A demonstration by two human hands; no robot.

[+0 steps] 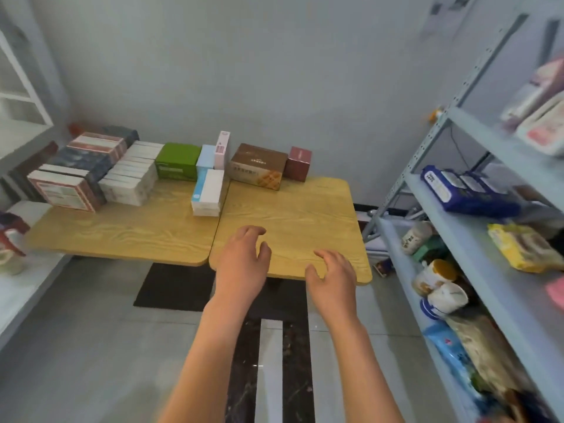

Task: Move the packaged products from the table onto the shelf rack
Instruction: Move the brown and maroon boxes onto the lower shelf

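Observation:
Packaged boxes line the far side of a wooden table (293, 215): a brown box (258, 166), a dark red box (298, 163), a green box (176, 161), a white and blue box (207, 192), a tall pink-topped box (222, 149) and stacks of white boxes (131, 178) and red-striped boxes (65, 189). My left hand (241, 264) and my right hand (332, 277) hover over the table's near edge, both empty with fingers loosely curled. The grey shelf rack (476, 227) stands at the right.
The rack holds a blue pack (467, 192), a yellow pack (522, 247), mugs (439, 288) and bags on lower levels. A white counter (18, 288) with a red packet (10, 236) lies at the left. A dark mat (175, 285) lies on the floor under the table.

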